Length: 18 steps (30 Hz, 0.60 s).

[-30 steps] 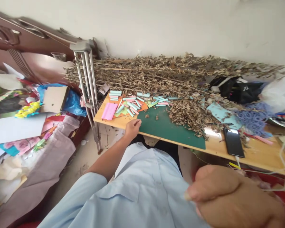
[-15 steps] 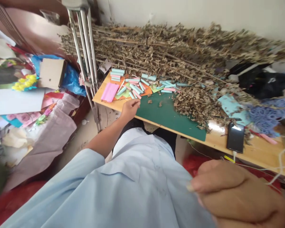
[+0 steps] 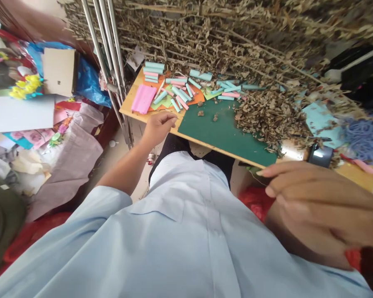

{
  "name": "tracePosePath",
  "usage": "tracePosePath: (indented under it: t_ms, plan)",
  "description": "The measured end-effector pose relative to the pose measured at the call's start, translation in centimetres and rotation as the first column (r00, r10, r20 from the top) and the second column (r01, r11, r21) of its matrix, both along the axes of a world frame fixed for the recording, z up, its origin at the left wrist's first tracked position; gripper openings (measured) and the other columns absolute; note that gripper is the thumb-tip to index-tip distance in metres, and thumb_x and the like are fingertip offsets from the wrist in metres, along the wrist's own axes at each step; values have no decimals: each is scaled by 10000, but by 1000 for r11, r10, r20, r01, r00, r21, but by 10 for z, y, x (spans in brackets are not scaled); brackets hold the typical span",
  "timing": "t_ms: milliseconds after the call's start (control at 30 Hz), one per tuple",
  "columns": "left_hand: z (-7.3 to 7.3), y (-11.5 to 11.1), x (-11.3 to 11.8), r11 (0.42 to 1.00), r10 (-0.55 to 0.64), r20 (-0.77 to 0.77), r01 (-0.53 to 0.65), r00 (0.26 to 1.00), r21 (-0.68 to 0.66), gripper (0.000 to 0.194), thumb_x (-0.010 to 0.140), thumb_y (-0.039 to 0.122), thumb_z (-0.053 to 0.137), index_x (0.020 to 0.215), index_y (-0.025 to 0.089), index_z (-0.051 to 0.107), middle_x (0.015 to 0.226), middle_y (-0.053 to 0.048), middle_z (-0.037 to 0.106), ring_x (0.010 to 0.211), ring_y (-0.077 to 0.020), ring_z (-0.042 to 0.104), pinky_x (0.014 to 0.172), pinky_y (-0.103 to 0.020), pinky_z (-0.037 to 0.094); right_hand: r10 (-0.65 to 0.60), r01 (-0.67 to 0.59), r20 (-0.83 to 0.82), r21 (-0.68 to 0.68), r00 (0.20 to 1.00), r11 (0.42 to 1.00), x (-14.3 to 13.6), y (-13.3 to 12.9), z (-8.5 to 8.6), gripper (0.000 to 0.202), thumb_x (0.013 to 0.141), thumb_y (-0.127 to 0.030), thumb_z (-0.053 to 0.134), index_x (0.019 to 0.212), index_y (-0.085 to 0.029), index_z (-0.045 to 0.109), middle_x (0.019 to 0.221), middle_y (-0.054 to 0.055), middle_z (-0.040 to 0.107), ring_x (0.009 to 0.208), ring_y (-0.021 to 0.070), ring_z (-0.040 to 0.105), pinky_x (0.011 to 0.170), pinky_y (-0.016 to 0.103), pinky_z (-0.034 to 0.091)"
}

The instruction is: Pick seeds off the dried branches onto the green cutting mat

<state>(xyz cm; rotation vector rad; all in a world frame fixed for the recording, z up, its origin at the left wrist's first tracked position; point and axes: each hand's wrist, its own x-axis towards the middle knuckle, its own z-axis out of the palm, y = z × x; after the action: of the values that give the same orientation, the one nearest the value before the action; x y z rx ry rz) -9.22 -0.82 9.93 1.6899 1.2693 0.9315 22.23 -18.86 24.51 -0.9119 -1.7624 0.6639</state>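
My left hand is at the front edge of the wooden table, its fingers curled together in a pinch. What is between them, if anything, is too small to make out. Close by are a green cutting mat, pink folded paper and several blue and pink paper rolls. Raised near the camera, my right hand has bent fingers pressed together over the table's right front. Its palm is hidden, so I cannot see whether it holds anything. Crumbled dry leaves lie heaped on the mat.
Dried leafy stalks fill the back. A metal crutch stands at the table's left end. On the right are a phone, a light-blue sheet and blue yarn. A cardboard box is among clutter at left.
My right hand has risen in view and now covers part of the table and phone. My left hand has shifted slightly left off the mat's corner. The view has tilted down.
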Motion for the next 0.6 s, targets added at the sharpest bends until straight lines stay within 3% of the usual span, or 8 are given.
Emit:
tracePosePath:
  t_ms: [100,167,233,333,367,467,533,600]
  plan:
    - [6,-6,-16,995,-48,12,49,999,-91,183,914,285,635,969,151,746,789,-25,686,752,-155,690,682,-289,567,-58,58,-79,-6,995,998,3,4,-22,276,867,-205,709,1071,-373,790,752,6,757,641,196,715,670,422,660]
    - [3,-13,-31,989,-24,41,30,999,-147,204,942,296,616,981,145,748,798,-36,681,798,-191,718,682,-325,588,-116,99,-157,-111,981,989,4,-3,-38,286,870,-154,697,1083,-316,799,764,44,749,644,200,708,575,371,613]
    - [-8,-24,-44,978,-12,66,25,998,-207,226,963,316,604,957,146,753,787,-49,684,824,-230,740,664,-351,597,-75,-9,-255,-313,964,950,2,-10,-58,238,881,-185,702,1080,-276,795,753,50,733,620,195,699,517,327,574]
    - [-42,-44,-39,934,-153,-8,142,988,-329,223,935,324,656,833,155,761,736,-79,712,838,-272,758,672,-363,603,44,-296,-374,-648,926,702,-7,-12,-107,259,947,-373,635,1143,-247,748,797,48,759,563,188,696,489,313,574]
    - [-55,-51,-31,922,-195,-84,153,977,-357,250,933,328,652,782,160,759,712,-88,717,836,-268,760,689,-354,605,53,-273,-309,-729,949,627,-10,-10,-128,290,964,-404,599,1142,-226,742,826,58,776,566,188,705,498,316,585]
    - [-95,-63,0,935,-205,-335,83,920,-344,418,975,351,512,696,154,753,740,-123,739,861,-227,746,780,-312,610,-61,134,122,-802,991,582,-18,-7,-199,329,969,-349,523,1027,-125,756,1029,123,792,780,163,762,784,317,626]
    - [-114,-65,8,959,-177,-428,58,887,-276,363,956,296,511,727,164,760,920,-154,771,1005,-224,722,917,-328,587,-240,441,377,-658,894,610,-16,-13,-240,261,921,-254,546,986,-119,759,1255,162,726,1076,180,726,1085,387,498]
    - [-128,-62,2,977,-184,-491,104,852,-186,218,898,230,602,933,151,803,1145,-158,752,1184,-252,666,1074,-391,513,-341,603,527,-478,779,638,-10,-24,-271,258,872,-178,567,1040,-151,762,1406,153,640,1293,239,618,1231,552,293]
